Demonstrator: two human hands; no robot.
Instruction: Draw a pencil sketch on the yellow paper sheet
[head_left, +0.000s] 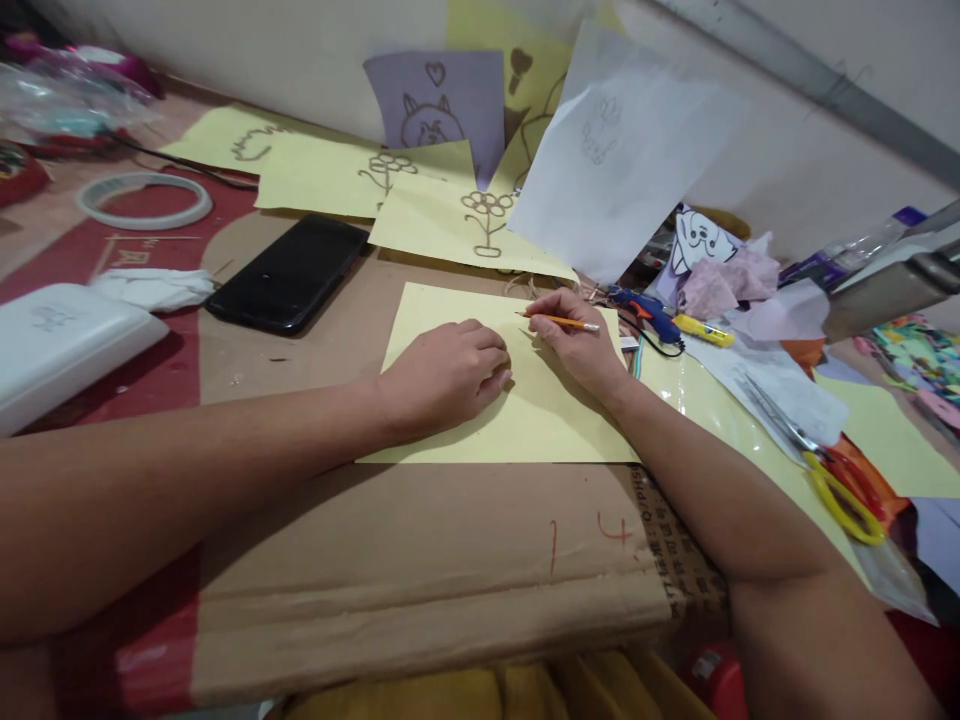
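Observation:
A yellow sheet of paper (570,430) lies on the cardboard-covered table. My left hand (446,380) rests on its left part, palm down, with loosely bent fingers and nothing visible in them. Near the sheet's upper right, my right hand (581,355) grips an orange pencil (577,323) between thumb and fingers. The pencil is held nearly level, its dark tip pointing left. I can make out no marks on this sheet. Just behind it lies another yellow sheet with a flower drawing (487,205).
A black phone (289,275), a roll of tape (144,218) and a white box-like object (67,350) are at left. More drawings and a white sketch sheet (615,150) lean by the wall. At right are a blue glue gun (652,315), yellow marker (703,331) and scissors (844,500).

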